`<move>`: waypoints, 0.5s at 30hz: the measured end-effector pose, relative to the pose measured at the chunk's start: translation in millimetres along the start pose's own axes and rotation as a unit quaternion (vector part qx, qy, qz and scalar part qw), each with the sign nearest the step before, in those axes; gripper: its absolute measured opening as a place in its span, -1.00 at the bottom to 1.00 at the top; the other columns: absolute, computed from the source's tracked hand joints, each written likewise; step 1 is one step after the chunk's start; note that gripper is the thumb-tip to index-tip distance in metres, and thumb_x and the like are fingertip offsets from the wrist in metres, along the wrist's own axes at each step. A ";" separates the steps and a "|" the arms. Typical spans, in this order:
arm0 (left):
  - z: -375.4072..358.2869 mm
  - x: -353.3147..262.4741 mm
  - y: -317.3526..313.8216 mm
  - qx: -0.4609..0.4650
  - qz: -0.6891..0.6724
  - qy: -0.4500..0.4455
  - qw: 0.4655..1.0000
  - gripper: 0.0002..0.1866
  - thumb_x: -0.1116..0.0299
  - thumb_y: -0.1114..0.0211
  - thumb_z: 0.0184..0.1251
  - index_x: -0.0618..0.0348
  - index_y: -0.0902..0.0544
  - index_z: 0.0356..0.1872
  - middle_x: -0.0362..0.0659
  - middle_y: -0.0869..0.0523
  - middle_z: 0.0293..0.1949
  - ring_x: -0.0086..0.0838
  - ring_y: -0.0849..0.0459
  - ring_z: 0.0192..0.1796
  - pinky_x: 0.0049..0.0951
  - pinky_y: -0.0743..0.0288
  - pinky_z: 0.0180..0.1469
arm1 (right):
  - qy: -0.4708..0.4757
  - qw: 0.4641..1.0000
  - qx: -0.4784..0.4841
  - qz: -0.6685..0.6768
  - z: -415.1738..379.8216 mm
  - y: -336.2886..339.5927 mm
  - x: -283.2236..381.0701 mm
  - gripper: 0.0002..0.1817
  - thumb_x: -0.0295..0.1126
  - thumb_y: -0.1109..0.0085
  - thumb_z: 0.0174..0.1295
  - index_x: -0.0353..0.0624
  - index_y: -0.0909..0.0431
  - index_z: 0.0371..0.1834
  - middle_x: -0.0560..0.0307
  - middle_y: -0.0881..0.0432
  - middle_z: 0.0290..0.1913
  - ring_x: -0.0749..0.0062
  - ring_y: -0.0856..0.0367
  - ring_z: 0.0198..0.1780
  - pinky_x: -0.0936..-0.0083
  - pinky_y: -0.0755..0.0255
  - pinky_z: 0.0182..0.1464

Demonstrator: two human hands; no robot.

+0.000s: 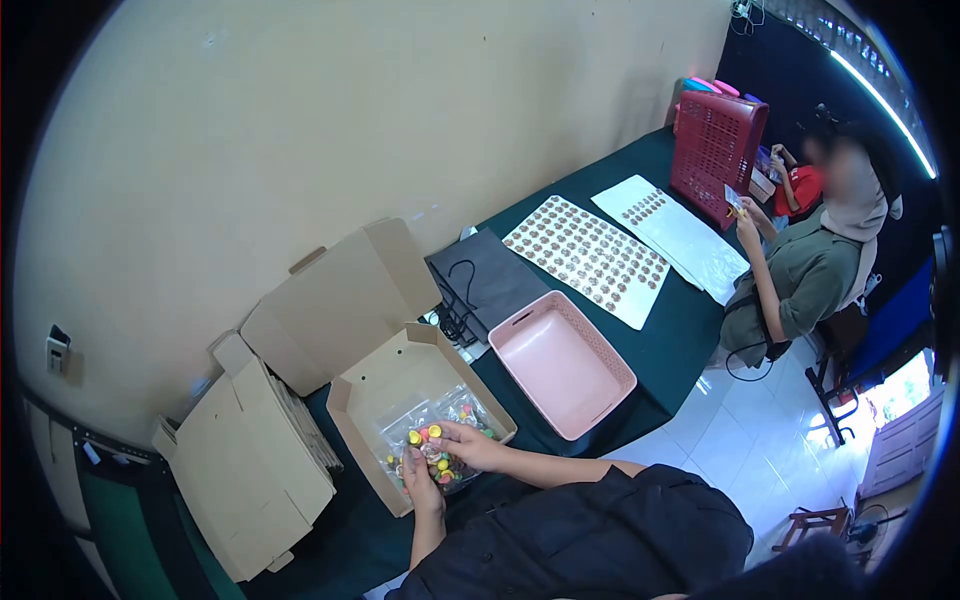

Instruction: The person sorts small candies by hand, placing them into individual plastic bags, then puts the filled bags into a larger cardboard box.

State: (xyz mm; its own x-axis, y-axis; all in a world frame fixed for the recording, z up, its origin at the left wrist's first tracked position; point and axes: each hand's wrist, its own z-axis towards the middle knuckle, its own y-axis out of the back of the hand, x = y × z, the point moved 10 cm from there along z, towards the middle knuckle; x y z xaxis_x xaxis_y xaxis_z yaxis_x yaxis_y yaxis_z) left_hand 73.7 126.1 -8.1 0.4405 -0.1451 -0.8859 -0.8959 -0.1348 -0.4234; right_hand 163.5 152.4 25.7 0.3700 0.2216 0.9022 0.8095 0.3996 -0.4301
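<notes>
My left hand (421, 483) and my right hand (474, 446) are close together over an open cardboard box (365, 375). The fingers of both are closed. At the right fingertips is a small yellow round piece (434, 431), and another yellow round piece (415, 437) shows at the left fingertips. Below and around them in the box lie clear plastic bags (400, 418) with many small coloured pieces, yellow, pink, green and dark. The hands partly cover these bags.
Flat cardboard boxes (245, 455) are stacked at the left. A pink basket (565, 365), black paper bags (490, 275) and a sticker sheet (590, 255) lie on the green-covered table (665, 345). Beyond stand a dark red basket (715, 150) and a person (815, 265) holding a small packet.
</notes>
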 end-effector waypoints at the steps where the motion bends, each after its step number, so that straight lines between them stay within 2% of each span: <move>1: -0.1 7.3 7.3 -0.019 -0.026 0.031 0.999 -0.59 0.16 0.02 0.37 0.21 -0.34 0.10 -0.17 -0.58 -0.20 -0.58 -0.58 -0.24 -0.59 -0.49 -0.24 | -0.020 0.998 0.003 0.061 1.3 0.5 -7.2 -0.61 -0.35 0.09 0.31 -0.30 -0.23 0.15 0.20 -0.48 -0.08 0.62 -0.43 -0.09 0.68 -0.34 -0.07; 2: -0.6 13.7 13.6 -0.039 -0.052 0.061 0.996 -0.59 0.16 0.01 0.36 0.21 -0.34 0.10 -0.17 -0.58 -0.19 -0.58 -0.58 -0.23 -0.58 -0.48 -0.23 | -0.020 0.998 0.004 0.062 0.2 4.0 -9.4 -0.61 -0.35 0.09 0.31 -0.30 -0.23 0.15 0.20 -0.48 -0.08 0.62 -0.43 -0.09 0.68 -0.34 -0.07; 4: 0.6 7.7 12.5 -0.037 -0.052 0.059 0.996 -0.55 0.14 -0.01 0.35 0.21 -0.29 0.13 -0.16 -0.57 -0.19 -0.57 -0.59 -0.25 -0.59 -0.48 -0.26 | -0.075 0.997 -0.002 0.002 -3.5 10.6 -11.4 -0.59 -0.29 0.04 0.29 -0.27 -0.26 0.14 0.27 -0.47 -0.18 0.71 -0.39 -0.21 0.74 -0.30 -0.21; 5: 0.1 5.3 4.7 0.010 0.042 0.072 0.996 -0.54 0.16 -0.03 0.34 0.21 -0.26 0.15 -0.15 -0.57 -0.19 -0.56 -0.59 -0.26 -0.60 -0.49 -0.28 | -0.105 0.994 -0.026 0.003 -4.9 15.1 -14.0 -0.58 -0.27 -0.03 0.25 -0.24 -0.30 0.11 0.31 -0.45 -0.27 0.77 -0.33 -0.30 0.78 -0.23 -0.30; 6: -2.4 2.3 -5.3 0.057 0.137 0.085 0.985 -0.52 0.18 -0.04 0.33 0.22 -0.22 0.17 -0.14 -0.56 -0.19 -0.56 -0.59 -0.26 -0.62 -0.49 -0.30 | -0.105 0.994 -0.025 0.003 -4.7 15.2 -13.0 -0.58 -0.27 -0.03 0.25 -0.24 -0.30 0.11 0.31 -0.45 -0.27 0.77 -0.33 -0.30 0.78 -0.23 -0.30; 7: -6.8 -22.0 -37.2 0.096 0.107 0.016 0.989 -0.55 0.31 -0.09 0.31 0.28 -0.21 0.13 -0.18 -0.48 -0.19 -0.61 -0.50 -0.20 -0.66 -0.42 -0.25 | -0.100 0.993 -0.049 -0.031 -4.9 21.1 -10.7 -0.60 -0.29 -0.07 0.23 -0.25 -0.32 0.07 0.28 -0.47 -0.26 0.75 -0.37 -0.29 0.77 -0.26 -0.28; 8: -8.6 -21.0 -36.9 0.095 0.107 0.015 0.990 -0.55 0.31 -0.09 0.31 0.28 -0.21 0.13 -0.18 -0.48 -0.19 -0.61 -0.50 -0.20 -0.66 -0.42 -0.25 | -0.094 0.991 -0.073 -0.065 -5.0 26.6 -7.9 -0.62 -0.30 -0.10 0.20 -0.26 -0.35 0.03 0.24 -0.49 -0.25 0.73 -0.41 -0.28 0.77 -0.28 -0.27; 9: -11.1 -16.4 -39.7 0.112 0.111 0.036 0.987 -0.54 0.36 -0.12 0.28 0.28 -0.21 0.13 -0.18 -0.48 -0.18 -0.62 -0.50 -0.22 -0.68 -0.42 -0.29 | -0.005 0.994 -0.103 -0.046 -4.7 24.6 16.3 -0.67 -0.32 -0.14 0.17 -0.29 -0.41 -0.08 0.16 -0.55 -0.25 0.67 -0.48 -0.27 0.72 -0.35 -0.24; 10: -14.3 -13.0 -43.8 0.130 0.114 0.057 0.983 -0.53 0.40 -0.15 0.25 0.28 -0.20 0.12 -0.19 -0.48 -0.17 -0.63 -0.51 -0.24 -0.70 -0.42 -0.34 | -0.006 0.994 -0.101 -0.046 -1.9 28.5 13.4 -0.67 -0.32 -0.14 0.17 -0.29 -0.41 -0.08 0.16 -0.55 -0.25 0.67 -0.48 -0.27 0.72 -0.35 -0.24; 11: -20.6 -3.3 -43.9 0.138 0.135 0.118 0.974 -0.50 0.46 -0.18 0.22 0.27 -0.18 0.13 -0.17 -0.48 -0.16 -0.61 -0.53 -0.25 -0.68 -0.43 -0.38 | -0.003 0.992 -0.126 -0.027 1.5 42.5 6.5 -0.70 -0.32 -0.14 0.16 -0.31 -0.44 -0.14 0.14 -0.57 -0.26 0.64 -0.50 -0.26 0.69 -0.38 -0.22; 12: -23.2 -1.7 -44.1 0.137 0.135 0.118 0.974 -0.50 0.46 -0.18 0.22 0.27 -0.18 0.13 -0.17 -0.48 -0.16 -0.61 -0.53 -0.25 -0.68 -0.43 -0.38 | -0.001 0.988 -0.152 -0.008 3.4 53.2 6.8 -0.72 -0.31 -0.14 0.16 -0.33 -0.47 -0.20 0.11 -0.59 -0.28 0.61 -0.53 -0.24 0.66 -0.40 -0.20; 13: -27.6 1.1 -49.1 0.165 0.149 0.112 0.968 -0.49 0.46 -0.19 0.21 0.26 -0.18 0.13 -0.16 -0.48 -0.15 -0.60 -0.53 -0.23 -0.67 -0.44 -0.34 | -0.006 0.984 -0.163 -0.070 3.8 64.7 10.0 -0.75 -0.30 -0.13 0.17 -0.32 -0.53 -0.29 0.12 -0.60 -0.34 0.60 -0.53 -0.23 0.63 -0.42 -0.19; 15: -29.3 3.3 -54.3 0.191 0.153 0.097 0.965 -0.47 0.44 -0.21 0.19 0.24 -0.18 0.15 -0.12 -0.50 -0.14 -0.58 -0.55 -0.22 -0.63 -0.46 -0.29 | -0.010 0.984 -0.162 -0.081 -1.4 65.9 14.9 -0.76 -0.30 -0.12 0.17 -0.32 -0.55 -0.33 0.13 -0.61 -0.36 0.59 -0.54 -0.25 0.64 -0.41 -0.18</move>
State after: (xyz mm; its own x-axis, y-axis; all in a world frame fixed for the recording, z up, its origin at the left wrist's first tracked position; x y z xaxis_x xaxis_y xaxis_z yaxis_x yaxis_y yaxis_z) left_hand 125.5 104.2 17.5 0.1211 -0.3060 -0.9443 -0.9255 0.3092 -0.2189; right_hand 223.0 180.8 10.8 0.2183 0.1966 0.9559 0.9608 0.1281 -0.2458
